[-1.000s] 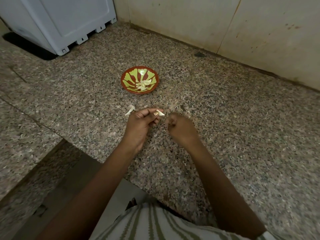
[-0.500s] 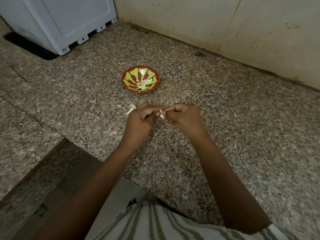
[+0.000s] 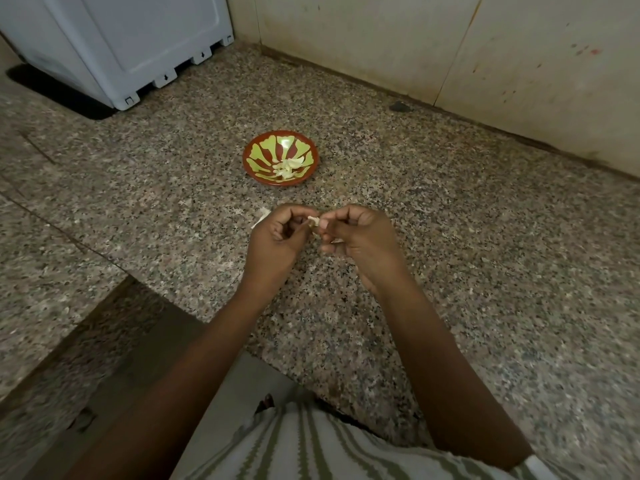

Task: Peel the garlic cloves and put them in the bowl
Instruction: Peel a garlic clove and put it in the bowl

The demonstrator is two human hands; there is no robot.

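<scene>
Head view: garlic clove (image 3: 314,221) held above the counter (image 3: 485,258), between the two hands, nearer the person than the bowl and apart from it. Clove is pale and mostly hidden by fingertips; how much skin remains on it cannot be told.

Left hand (image 3: 277,239): fingers curled, thumb and forefinger pinching the clove's left end. Right hand (image 3: 362,237): fingers curled, fingertips gripping the clove's right end. The hands nearly touch at the clove. A pale sliver (image 3: 336,241) shows beneath the right hand's fingers; held or lying on the stone, cannot tell.

Bowl (image 3: 248,164): shallow, red-brown with yellow-green leaf pattern, upright on the counter beyond the hands. Contents: small heap of peeled cloves (image 3: 289,167), whitish, lying toward the near-right of the bowl's floor. Count unclear.

Skin scrap (image 3: 262,215): pale, on the counter just beside the left hand's knuckles.

Surroundings: speckled granite counter with a step-down at lower left; white appliance (image 3: 131,39) at far left; cream wall tiles (image 3: 381,39) behind; striped shirt (image 3: 311,445) at bottom edge.
</scene>
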